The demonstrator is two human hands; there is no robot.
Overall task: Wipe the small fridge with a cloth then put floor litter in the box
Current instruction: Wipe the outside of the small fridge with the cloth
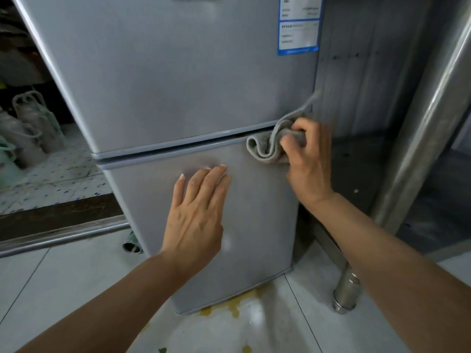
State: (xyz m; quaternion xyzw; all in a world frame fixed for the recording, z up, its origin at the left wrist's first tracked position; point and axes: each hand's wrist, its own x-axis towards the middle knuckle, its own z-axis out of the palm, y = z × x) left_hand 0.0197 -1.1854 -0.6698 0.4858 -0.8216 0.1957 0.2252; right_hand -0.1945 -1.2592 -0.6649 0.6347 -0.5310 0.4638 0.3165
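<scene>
A soft, limp grey cloth is bunched in the right hand, whose grip is closed on it, at the seam between the small fridge doors. It is judged best held wadded. The left hand is laid flat, fingers spread, on the lower door.

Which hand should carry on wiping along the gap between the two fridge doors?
Right. The right hand already holds the grey cloth bunched at the door gap, near its right end. The left hand is empty, pressed flat on the lower door, likely bracing the fridge.
</scene>
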